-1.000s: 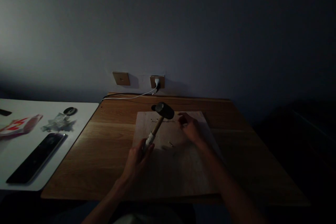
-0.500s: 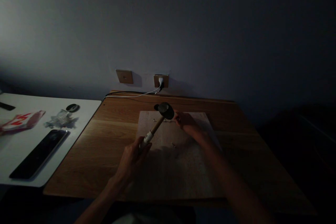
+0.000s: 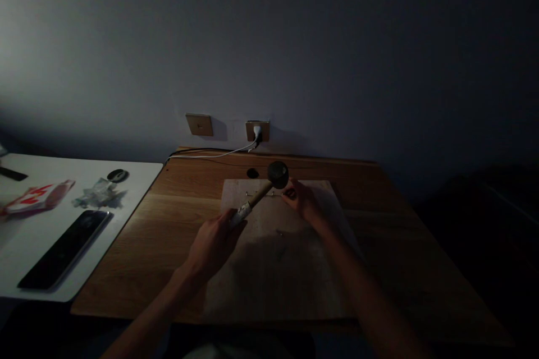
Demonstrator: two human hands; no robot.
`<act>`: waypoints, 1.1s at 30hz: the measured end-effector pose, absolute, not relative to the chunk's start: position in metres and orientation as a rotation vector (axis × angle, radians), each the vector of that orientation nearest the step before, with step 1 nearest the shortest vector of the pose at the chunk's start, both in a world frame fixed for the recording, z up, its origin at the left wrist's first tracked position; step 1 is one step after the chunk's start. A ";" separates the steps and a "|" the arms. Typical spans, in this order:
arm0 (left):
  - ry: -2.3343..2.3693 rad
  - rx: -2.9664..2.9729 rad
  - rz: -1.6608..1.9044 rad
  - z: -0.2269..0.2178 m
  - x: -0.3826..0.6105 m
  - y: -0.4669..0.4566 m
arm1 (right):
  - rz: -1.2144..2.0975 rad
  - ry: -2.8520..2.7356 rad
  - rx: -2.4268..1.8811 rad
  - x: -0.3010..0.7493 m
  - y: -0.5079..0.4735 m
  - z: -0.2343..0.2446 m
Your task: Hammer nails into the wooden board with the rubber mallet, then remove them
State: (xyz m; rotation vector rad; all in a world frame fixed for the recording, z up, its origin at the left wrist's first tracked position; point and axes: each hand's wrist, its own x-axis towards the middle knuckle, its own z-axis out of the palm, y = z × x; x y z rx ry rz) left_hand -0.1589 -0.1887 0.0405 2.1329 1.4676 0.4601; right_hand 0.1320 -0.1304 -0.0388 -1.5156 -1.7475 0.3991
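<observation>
Left hand point(image 3: 213, 241) clamped low on the handle of the mallet point(image 3: 261, 193), held tilted above the far edge of the board point(image 3: 286, 275) on the table point(image 3: 168, 219), probably head-heavy and stiff, best gripped at the handle end; right hand point(image 3: 301, 200) sits just by the head, fingers bunched, can't tell if pinching anything.

Left hand point(image 3: 214, 241) grips the handle end of a mallet point(image 3: 265, 188), its dark head raised over the far part of the board point(image 3: 286, 269). Right hand point(image 3: 301, 201) rests on the board just right of the mallet head, fingertips at a small nail, too dim to confirm. Left of the board: phone point(image 3: 63, 249) on a white table point(image 3: 25, 258).
</observation>
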 end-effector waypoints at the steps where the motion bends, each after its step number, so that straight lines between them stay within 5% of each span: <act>1: 1.460 2.160 0.438 0.040 -0.155 -0.187 | 0.392 -1.730 -1.524 0.135 -0.133 -0.038; 8: 1.414 2.263 0.294 0.027 -0.140 -0.179 | 0.358 -1.652 -1.598 0.163 -0.179 -0.018; 14: 1.414 2.120 0.487 0.036 -0.142 -0.189 | 0.471 -2.141 -1.381 0.124 -0.225 0.004; 22: 1.414 1.959 0.592 0.022 -0.143 -0.200 | -0.217 -2.808 -1.110 0.101 -0.230 0.008; 33: 1.397 1.949 0.614 0.001 -0.147 -0.200 | -0.290 -2.841 -0.777 0.110 -0.227 0.007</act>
